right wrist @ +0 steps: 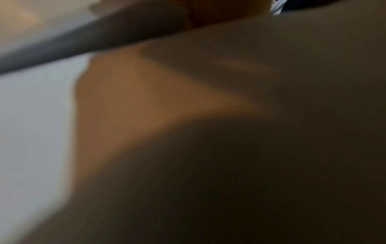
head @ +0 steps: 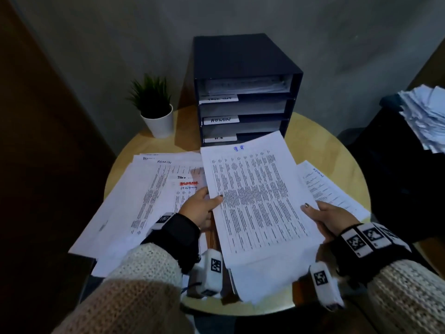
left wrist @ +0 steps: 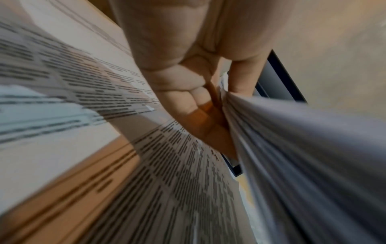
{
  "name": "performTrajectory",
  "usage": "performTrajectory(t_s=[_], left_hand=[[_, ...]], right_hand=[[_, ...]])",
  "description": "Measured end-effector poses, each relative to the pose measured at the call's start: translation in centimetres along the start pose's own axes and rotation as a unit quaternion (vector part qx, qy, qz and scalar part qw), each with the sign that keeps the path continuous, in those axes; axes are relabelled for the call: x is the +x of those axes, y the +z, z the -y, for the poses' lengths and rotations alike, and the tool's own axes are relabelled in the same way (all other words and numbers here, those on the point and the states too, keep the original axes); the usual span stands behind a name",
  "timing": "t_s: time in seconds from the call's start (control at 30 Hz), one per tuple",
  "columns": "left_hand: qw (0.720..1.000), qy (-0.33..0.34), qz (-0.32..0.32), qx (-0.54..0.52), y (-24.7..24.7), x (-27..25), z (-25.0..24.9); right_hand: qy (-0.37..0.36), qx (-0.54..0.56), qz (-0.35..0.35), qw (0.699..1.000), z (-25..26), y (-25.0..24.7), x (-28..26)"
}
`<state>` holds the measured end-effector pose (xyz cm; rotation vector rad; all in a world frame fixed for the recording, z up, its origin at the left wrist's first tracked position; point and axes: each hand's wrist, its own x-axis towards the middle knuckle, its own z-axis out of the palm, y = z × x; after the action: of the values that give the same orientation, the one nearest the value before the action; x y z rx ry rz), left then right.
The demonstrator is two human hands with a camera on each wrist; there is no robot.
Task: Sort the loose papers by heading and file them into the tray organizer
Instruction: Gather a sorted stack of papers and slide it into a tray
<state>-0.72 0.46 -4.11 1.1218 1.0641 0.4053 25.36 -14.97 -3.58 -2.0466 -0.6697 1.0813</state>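
A grey wall (head: 240,18) closes off the back of a dim corner, with a dark brown panel (head: 36,141) down the left side. Against the wall sits a round, pale wooden table (head: 301,131), most of its top covered in paper.

At the table's far edge stands the tray organizer (head: 243,85), a dark blue box with stacked open shelves. Papers lie in the top shelf; white labels mark the shelf fronts, and the middle one reads ADMIN. The lowest label is partly hidden by the far corner of the held stack of papers (head: 257,201).

That stack is lifted above the table's middle, tilted, a printed table of text on its top sheet and a blue handwritten mark at its head. The left hand (head: 201,209) grips its left edge, thumb on top and fingers curled beneath; the left wrist view shows those fingers (left wrist: 183,85) folded against the sheets. The right hand (head: 330,219) holds the right edge, thumb on top. The right wrist view is too blurred to add anything.

Loose papers (head: 144,201) fan out on the table to the left, some headed ADMIN. One more sheet (head: 330,191) lies to the right, partly under the stack.

A heap of white papers (head: 423,116) rests on a dark surface off to the right. A small potted plant (head: 155,109) in a white pot stands left of the organizer.
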Motion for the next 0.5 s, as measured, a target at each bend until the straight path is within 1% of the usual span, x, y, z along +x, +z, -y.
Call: performTrajectory(t_s=[0.1, 0.33, 0.4, 0.5], left_hand=[[1.000, 0.003, -0.005, -0.005, -0.1, 1.9, -1.2], [1.000, 0.005, -0.014, -0.015, -0.2, 5.3, -2.8], [0.999, -0.005, -0.007, -0.035, -0.2, 6.0, -2.9], [0.997, -0.045, 0.017, -0.064, -0.6, 6.4, -2.9]], right_hand=[[0.020, 0.048, -0.009, 0.999, 1.3, 0.4, 1.8], [0.059, 0.096, -0.029, 0.993, 3.3, 2.0, 6.4], [0.053, 0.099, -0.039, 0.993, 4.2, 2.2, 7.6], [0.041, 0.120, -0.035, 0.991, 6.3, 2.3, 8.9]])
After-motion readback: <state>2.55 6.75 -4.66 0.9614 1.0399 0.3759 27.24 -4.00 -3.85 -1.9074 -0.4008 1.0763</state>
